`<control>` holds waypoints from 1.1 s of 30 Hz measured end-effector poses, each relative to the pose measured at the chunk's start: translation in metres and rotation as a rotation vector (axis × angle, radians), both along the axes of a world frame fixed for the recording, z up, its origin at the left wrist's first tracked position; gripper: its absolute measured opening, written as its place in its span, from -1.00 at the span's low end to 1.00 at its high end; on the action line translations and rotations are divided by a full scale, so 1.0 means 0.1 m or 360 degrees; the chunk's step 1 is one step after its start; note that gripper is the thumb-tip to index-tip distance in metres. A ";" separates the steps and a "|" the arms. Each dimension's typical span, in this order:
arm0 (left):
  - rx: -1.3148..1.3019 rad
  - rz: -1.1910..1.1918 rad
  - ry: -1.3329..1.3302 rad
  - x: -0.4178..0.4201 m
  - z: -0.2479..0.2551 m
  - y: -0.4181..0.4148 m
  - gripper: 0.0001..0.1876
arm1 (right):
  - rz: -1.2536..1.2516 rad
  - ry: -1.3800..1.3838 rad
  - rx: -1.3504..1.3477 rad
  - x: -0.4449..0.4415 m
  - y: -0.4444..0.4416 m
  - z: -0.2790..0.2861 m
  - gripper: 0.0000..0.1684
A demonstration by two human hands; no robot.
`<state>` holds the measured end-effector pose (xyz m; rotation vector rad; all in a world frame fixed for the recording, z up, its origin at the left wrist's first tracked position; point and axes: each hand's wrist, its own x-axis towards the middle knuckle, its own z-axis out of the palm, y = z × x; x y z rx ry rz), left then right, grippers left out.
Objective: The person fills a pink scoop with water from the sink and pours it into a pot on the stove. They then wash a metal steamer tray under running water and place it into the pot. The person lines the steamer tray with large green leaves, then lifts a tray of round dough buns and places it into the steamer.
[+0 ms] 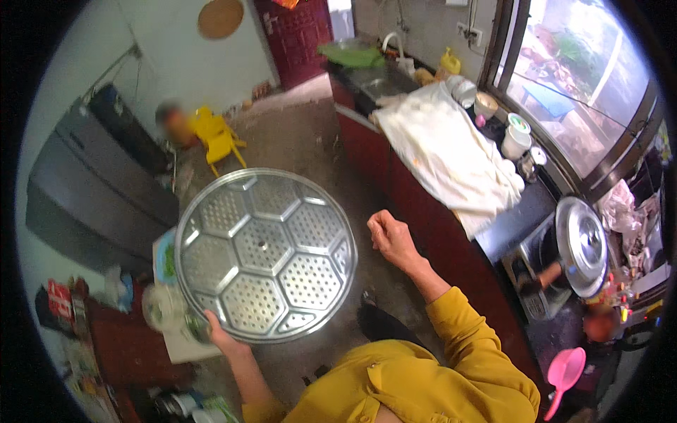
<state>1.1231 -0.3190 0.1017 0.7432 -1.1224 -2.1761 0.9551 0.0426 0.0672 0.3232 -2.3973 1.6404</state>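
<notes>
A round perforated metal steamer tray (263, 254) with a hexagon pattern fills the left middle of the head view. My left hand (226, 336) grips its lower left rim, the thumb on the upper face and the other fingers hidden beneath. To the right of the tray, apart from it, my right hand (390, 236) is curled closed over the floor beside the counter, and nothing shows in it. A white cloth (444, 148) is spread over the countertop beyond my right hand. Further right, a lidded metal pot (581, 243) stands on the stove.
A yellow chair (217, 138) stands on the floor ahead, near a blurred shape. At left are a grey refrigerator (100, 185) and a small table (182, 343) with dishes. The dark counter (521, 211) runs along the right, with a pink plastic ladle (566, 369) at its near end.
</notes>
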 end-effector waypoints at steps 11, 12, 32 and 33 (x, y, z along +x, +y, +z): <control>-0.0056 -0.0177 0.0113 -3.04 0.29 -0.39 -0.46 | -0.0282 0.0080 -0.0107 -3.06 -0.48 0.01 -0.74; -0.0079 -0.0241 0.0141 -3.38 0.30 -0.44 -0.47 | -0.0339 0.0103 -0.0109 -3.36 -0.48 -0.02 -0.75; -0.0214 -0.1496 0.0079 -9.51 0.59 1.39 -0.69 | -0.0880 -0.0086 -0.1894 -8.19 1.35 -0.60 -0.85; -0.0255 -0.1459 -0.0021 -9.68 0.59 1.53 -0.69 | -0.0897 -0.0071 -0.1972 -8.38 1.42 -0.65 -0.81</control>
